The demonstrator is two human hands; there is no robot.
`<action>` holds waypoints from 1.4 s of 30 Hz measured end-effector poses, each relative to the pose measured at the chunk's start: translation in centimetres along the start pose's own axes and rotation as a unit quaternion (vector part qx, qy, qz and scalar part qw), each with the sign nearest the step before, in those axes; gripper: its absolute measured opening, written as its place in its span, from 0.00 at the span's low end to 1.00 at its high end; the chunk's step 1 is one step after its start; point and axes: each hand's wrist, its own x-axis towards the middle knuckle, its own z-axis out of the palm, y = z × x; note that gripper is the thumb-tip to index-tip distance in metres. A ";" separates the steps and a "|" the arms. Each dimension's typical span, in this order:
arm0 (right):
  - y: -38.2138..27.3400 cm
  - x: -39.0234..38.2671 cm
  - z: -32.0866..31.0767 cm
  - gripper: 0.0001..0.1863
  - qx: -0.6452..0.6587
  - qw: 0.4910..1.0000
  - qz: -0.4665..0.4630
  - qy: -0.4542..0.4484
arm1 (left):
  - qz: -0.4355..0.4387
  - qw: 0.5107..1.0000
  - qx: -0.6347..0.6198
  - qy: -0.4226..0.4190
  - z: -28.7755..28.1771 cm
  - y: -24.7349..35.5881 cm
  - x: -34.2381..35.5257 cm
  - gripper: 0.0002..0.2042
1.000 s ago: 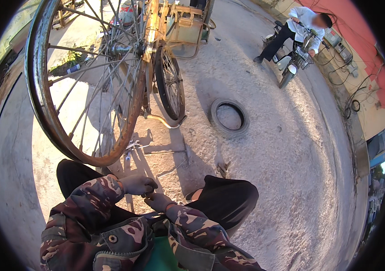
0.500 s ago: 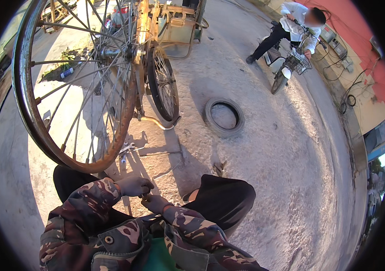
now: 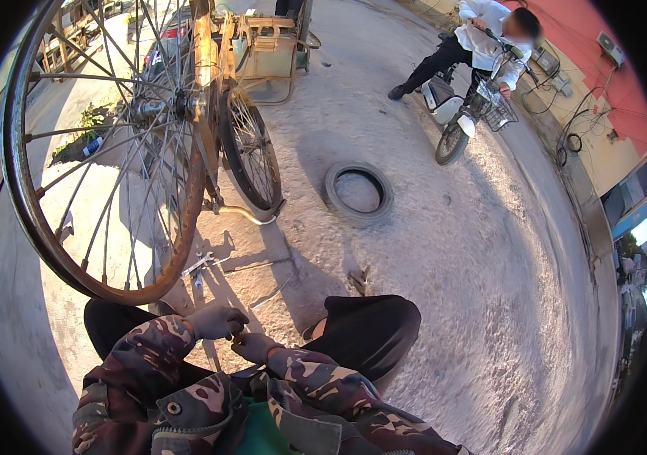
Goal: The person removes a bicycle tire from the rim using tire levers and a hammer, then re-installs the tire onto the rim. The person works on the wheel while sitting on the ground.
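Observation:
My left hand [image 3: 216, 323] and my right hand [image 3: 255, 347] meet just above my lap, fingers bent and pinched close together. Something small seems to be between their fingertips, too small and dark to make out. Both hands look dark, gloved or grimy, below camouflage sleeves. Ahead and to the left stands a large rusty spoked wheel [image 3: 162, 285], its tyre off and its bare rim rising past my left knee. Neither hand touches it. On the ground beyond my hands lie several wrenches [image 3: 200, 263].
A loose tyre [image 3: 334, 196] lies flat ahead. Behind the rim stands a smaller spoked wheel [image 3: 272, 180] on a rusty frame. A thin rod [image 3: 270, 296] and a small dark object [image 3: 359, 280] lie nearby. At the far right, a person [image 3: 482, 49] straddles a white scooter [image 3: 444, 112].
The whole view has shifted a little, so the wheel, tyre and scooter sit farther left in it. My hands stay together, their fingers slightly moved.

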 end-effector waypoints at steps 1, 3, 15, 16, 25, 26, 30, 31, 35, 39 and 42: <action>-0.1 0.0 0.0 0.26 -0.005 1.000 -0.003 0.002 | -0.004 1.000 0.004 0.000 -0.1 0.2 -0.2 0.19; -0.3 0.0 -0.1 0.26 -0.014 1.000 -0.010 0.006 | 0.009 1.000 0.013 0.005 0.0 -0.7 0.0 0.19; -0.3 -0.2 -0.1 0.25 -0.009 1.000 -0.002 -0.006 | 0.002 1.000 0.007 0.007 0.4 0.1 -0.2 0.19; -0.4 -0.3 -0.2 0.26 -0.007 1.000 -0.003 -0.006 | 0.009 1.000 0.015 0.012 0.4 -0.1 -0.2 0.19; -1.8 -1.5 -0.5 0.27 -0.024 0.999 -0.032 0.019 | -0.030 0.999 -0.016 0.012 1.3 -2.7 2.0 0.18; -2.0 -1.8 -0.5 0.28 -0.033 0.999 -0.038 0.022 | -0.047 0.998 -0.041 0.014 1.2 -3.0 2.4 0.18; -3.3 -2.8 -1.4 0.28 -0.054 0.997 -0.061 0.013 | -0.094 0.987 -0.117 0.060 0.5 -4.9 4.3 0.16; -3.2 -3.4 -1.3 0.27 -0.040 0.995 -0.083 0.041 | -0.087 0.987 -0.117 0.063 0.4 -5.7 5.2 0.16; -4.9 -4.8 -2.7 0.26 -0.024 0.992 -0.106 0.062 | -0.143 0.963 -0.195 0.116 1.5 -12.5 10.1 0.15; -5.4 -5.2 -4.1 0.24 0.016 0.993 -0.098 0.061 | -0.181 0.962 -0.151 0.138 3.0 -15.6 13.3 0.13; -5.3 -5.2 -3.4 0.24 0.047 0.989 -0.121 0.067 | -0.213 0.949 -0.158 0.169 5.3 -21.8 14.5 0.13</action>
